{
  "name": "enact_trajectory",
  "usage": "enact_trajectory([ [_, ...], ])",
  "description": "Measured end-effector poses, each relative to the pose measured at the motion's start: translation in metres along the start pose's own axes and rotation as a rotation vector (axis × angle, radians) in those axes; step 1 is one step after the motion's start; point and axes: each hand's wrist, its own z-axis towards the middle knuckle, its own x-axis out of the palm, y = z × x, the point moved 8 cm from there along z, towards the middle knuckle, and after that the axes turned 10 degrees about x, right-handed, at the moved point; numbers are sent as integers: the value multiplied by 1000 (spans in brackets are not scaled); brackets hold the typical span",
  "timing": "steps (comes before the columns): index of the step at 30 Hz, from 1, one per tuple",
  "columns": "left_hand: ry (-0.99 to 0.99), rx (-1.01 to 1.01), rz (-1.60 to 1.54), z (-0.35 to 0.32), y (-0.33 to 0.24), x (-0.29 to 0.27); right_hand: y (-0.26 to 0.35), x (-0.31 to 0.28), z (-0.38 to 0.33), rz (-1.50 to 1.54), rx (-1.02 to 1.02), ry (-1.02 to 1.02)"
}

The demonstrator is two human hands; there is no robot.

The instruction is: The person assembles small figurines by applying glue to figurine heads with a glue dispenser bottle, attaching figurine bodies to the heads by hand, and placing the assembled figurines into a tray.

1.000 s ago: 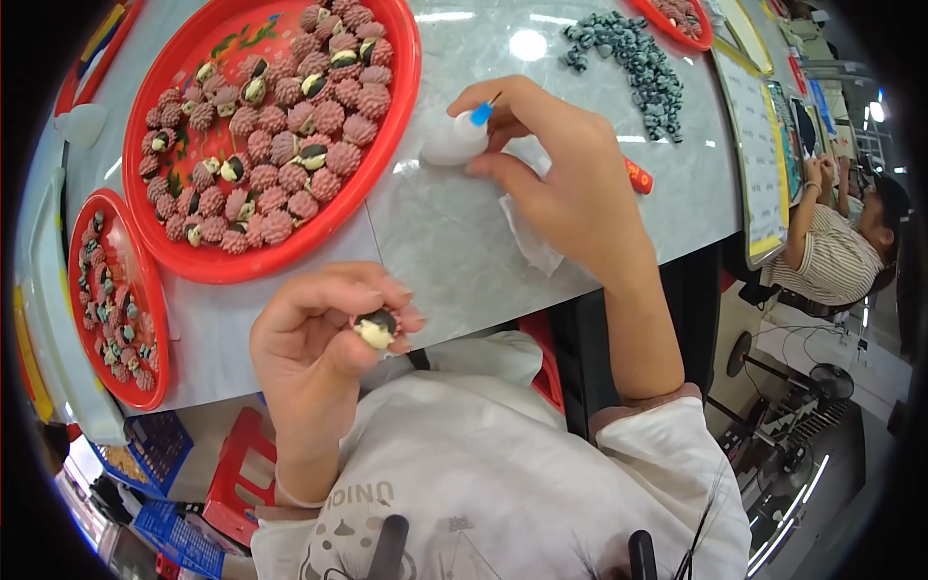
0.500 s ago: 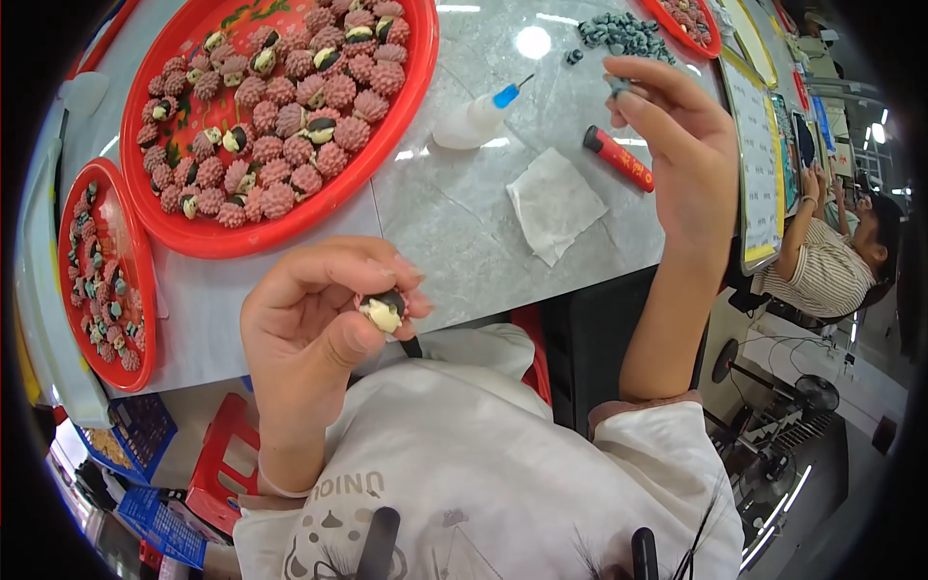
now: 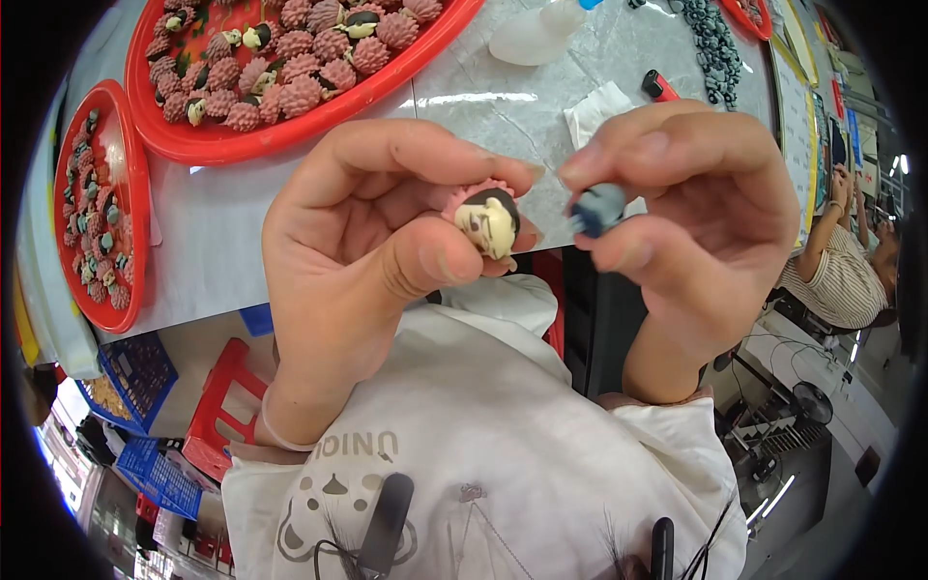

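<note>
Between the thumb and fingers of my left hand (image 3: 353,227) sits a small doll head (image 3: 491,224) with a cream face, black hair and a pink bumpy back. The face is turned up toward me. My right hand (image 3: 710,198) pinches a small blue-grey piece (image 3: 601,208), slightly blurred, close to the right of the head. A gap shows between the two parts. Up and to the left, a large red tray (image 3: 290,145) carries many pink bumpy heads, several with cream faces showing.
A smaller red tray (image 3: 138,203) of heads with blue-grey parts stands at the left edge. Beyond my hands are a translucent bottle (image 3: 532,41), a white tissue (image 3: 590,111), a red tube (image 3: 659,87) and a blue-grey pile (image 3: 713,58). Another person (image 3: 839,275) sits at far right.
My right hand has come down and left from near the pile, bringing the blue-grey piece beside the doll head. My left hand has risen and moved right, still holding the head.
</note>
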Motion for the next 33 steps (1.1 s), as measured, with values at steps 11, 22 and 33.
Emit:
enact_trajectory([
  [11, 51, 152, 58, -3, -7, -5, 24, 24, -12, -357, -399, 2],
  [22, -127, 119, 35, 0, -17, -4, 27, 36, -10, -447, -428, -43],
  [33, -221, 493, 1482, 5, -156, -98, 16, -17, -13, -424, -325, -283],
])
